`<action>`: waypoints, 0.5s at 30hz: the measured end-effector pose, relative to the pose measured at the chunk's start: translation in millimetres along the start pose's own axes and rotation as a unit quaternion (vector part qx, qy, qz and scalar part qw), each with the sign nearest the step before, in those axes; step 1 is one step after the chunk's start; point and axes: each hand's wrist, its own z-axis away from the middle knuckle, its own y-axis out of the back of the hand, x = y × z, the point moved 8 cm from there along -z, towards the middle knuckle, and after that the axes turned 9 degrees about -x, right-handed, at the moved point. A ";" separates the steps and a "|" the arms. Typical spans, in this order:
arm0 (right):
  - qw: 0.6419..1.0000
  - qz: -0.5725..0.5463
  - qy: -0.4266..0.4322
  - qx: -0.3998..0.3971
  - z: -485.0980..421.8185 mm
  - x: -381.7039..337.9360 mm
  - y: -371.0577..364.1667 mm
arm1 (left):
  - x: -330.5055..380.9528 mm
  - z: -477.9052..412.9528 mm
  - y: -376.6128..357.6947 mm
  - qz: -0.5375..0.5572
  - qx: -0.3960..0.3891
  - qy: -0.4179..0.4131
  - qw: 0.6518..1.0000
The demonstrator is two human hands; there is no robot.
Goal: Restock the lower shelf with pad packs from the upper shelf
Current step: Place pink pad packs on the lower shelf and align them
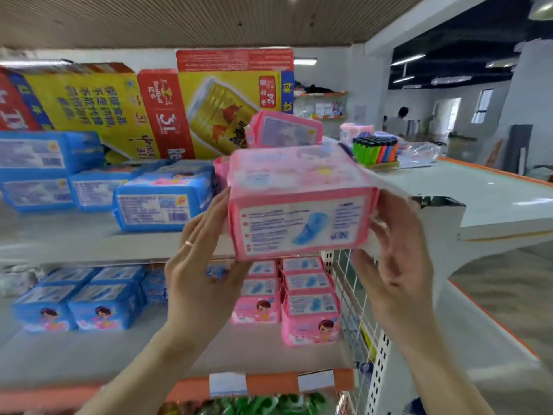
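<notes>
Pink pad pack (299, 205): held in the air between both hands, in front of the near edge of the upper shelf (74, 244), printed side facing the camera.
Left hand (206, 265): fingers straight and close together, pressed flat on the pack's left end; thumb under its bottom edge; a ring (189, 243) on one finger.
Right hand (395, 265): fingers bent round the pack's right end, thumb reaching up to its underside.
Upper shelf: blue pad packs (155, 199) stacked on the left; a second pink pack (284, 130) further back, behind the held one; yellow and red cartons (149, 109) at the far side.
Lower shelf (119, 348): pink packs (308, 295) piled at the right end, directly below the held pack; blue packs (83, 298) to their left.
Counter (493, 187): right of the shelves, with a box of coloured lighters (374, 151) at its far left.
Background: a person (398, 118) far off on the right, blurred.
</notes>
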 end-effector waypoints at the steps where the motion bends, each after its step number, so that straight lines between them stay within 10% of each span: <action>1: 1.000 -0.004 0.006 -0.009 7.3 -1.4 -2.7 | 4.0 10.5 6.8 0.011 -0.006 -0.008 1.000; 6: 0.996 -0.074 -0.055 -0.015 53.0 9.3 -33.0 | -4.5 65.6 28.9 0.097 -0.034 0.250 0.963; 15: 0.927 -0.067 -0.351 -0.116 146.7 72.3 -119.5 | -60.9 190.1 25.1 0.074 -0.133 0.476 0.866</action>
